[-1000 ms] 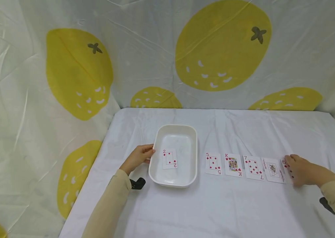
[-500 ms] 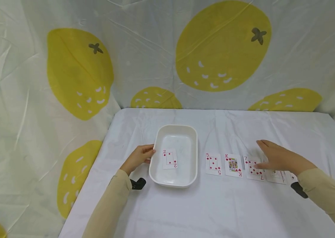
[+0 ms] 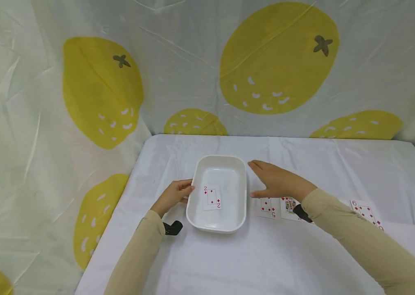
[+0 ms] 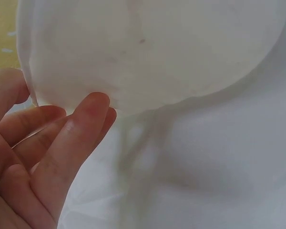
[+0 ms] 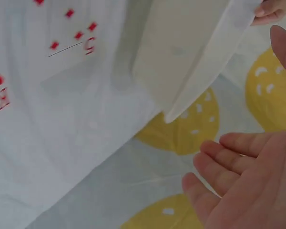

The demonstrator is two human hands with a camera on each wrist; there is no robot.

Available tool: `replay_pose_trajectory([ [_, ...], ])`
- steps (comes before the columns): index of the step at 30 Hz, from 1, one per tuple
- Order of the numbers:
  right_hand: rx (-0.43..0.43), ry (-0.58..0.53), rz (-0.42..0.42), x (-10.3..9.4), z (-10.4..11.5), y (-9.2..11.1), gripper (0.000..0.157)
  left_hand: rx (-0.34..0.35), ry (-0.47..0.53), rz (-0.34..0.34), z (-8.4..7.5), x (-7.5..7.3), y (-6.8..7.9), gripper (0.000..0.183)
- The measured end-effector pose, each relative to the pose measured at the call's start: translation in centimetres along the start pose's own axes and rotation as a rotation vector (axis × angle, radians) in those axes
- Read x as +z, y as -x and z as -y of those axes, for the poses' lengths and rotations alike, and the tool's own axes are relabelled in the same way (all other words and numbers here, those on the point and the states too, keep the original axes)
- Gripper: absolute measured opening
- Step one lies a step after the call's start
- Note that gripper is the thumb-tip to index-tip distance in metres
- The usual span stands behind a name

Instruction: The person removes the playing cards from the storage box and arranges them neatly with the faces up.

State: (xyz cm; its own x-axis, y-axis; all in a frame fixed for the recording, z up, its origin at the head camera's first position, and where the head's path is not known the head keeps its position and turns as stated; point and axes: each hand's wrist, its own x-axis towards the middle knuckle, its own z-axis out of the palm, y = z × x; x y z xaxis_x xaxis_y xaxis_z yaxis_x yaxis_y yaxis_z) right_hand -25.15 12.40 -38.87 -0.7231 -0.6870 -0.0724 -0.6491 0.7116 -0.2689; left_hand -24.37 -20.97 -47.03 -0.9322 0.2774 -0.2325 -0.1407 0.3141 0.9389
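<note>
My left hand (image 3: 173, 196) holds the left rim of a white plastic tray (image 3: 235, 219); in the left wrist view its fingertips touch the tray's rim and outer wall. Inside the tray lies a two of diamonds playing card (image 3: 213, 198), face up. My right hand (image 3: 279, 180) hovers just right of the tray, its fingers extended and the thumb spread apart, with nothing between them. Below it, a five of diamonds (image 3: 267, 208) and a king of hearts (image 3: 289, 207) lie face up, partly covered by the hand and wrist. Farther right is another diamond card (image 3: 366, 213).
The right sleeve (image 3: 362, 237) hides the middle of the card row. A white cloth (image 3: 207, 266) covers the table, and lemon-printed sheets (image 3: 178, 61) hang behind it and on the left. Black wrist cameras (image 3: 172, 228) sit under both wrists.
My right hand has left the rightmost card and swept left over the row to the tray's right side, its fingers opening out. The left hand stays on the tray, which has not moved.
</note>
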Motion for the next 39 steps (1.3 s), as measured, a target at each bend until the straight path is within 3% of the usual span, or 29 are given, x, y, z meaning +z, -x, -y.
replay_pose_trajectory([
  [8, -0.101, 0.07, 0.045, 0.8, 4.7, -5.7, 0.094, 0.008, 0.0, 0.003, 0.2, 0.0, 0.1, 0.041],
  [18, -0.03, 0.141, 0.206, 2.9, 9.0, -10.8, 0.099, 0.033, -0.007, 0.012, 0.6, -0.1, -0.1, 0.041],
  [24, 0.017, 0.157, 0.238, 4.5, 9.3, -11.9, 0.093, 0.032, -0.002, 0.042, 0.1, -0.1, 0.0, 0.042],
  [31, 0.111, 0.137, 0.267, 6.8, 8.8, -12.4, 0.072, 0.032, -0.015, 0.066, -1.1, 0.0, 0.6, 0.042],
  [35, 0.133, 0.163, 0.274, 7.6, 8.5, -12.3, 0.086, 0.031, -0.009, 0.072, -1.6, 0.0, 0.8, 0.042],
  [39, 0.143, 0.202, 0.291, 8.1, 8.3, -12.6, 0.098, 0.035, -0.021, 0.039, -1.0, -0.1, 0.4, 0.042],
])
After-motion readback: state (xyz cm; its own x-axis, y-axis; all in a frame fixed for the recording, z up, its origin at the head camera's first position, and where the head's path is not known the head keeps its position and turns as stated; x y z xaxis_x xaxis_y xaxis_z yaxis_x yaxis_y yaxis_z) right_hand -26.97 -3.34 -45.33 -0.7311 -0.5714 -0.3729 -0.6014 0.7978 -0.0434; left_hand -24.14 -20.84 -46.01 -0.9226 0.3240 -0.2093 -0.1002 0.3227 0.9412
